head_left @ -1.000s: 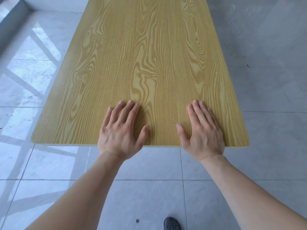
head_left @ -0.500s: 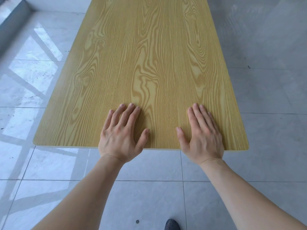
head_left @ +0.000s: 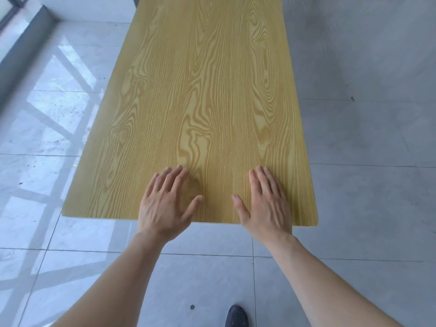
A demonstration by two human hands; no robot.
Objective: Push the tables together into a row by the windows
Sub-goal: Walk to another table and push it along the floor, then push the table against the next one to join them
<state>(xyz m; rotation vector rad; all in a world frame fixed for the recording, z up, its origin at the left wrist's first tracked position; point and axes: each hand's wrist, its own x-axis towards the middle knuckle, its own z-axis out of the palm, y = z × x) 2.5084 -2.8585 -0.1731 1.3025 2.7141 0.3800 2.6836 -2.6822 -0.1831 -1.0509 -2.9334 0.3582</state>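
Note:
A long table with a yellow wood-grain top (head_left: 200,102) stretches away from me across the tiled floor. My left hand (head_left: 165,204) lies flat on its near end, palm down, fingers spread, a little left of centre. My right hand (head_left: 266,204) lies flat beside it, right of centre, fingers together. Both wrists hang past the near edge. Neither hand grips anything. The table's legs are hidden under the top.
Glossy grey floor tiles (head_left: 365,185) surround the table on both sides. A window frame and low grey sill (head_left: 21,36) run along the far left, with window light reflected on the floor. The toe of my dark shoe (head_left: 237,315) shows at the bottom.
The view has swung so the table's near end sits further right and the window sill comes into sight at the far left. Both hands stay flat on the top and sit closer together.

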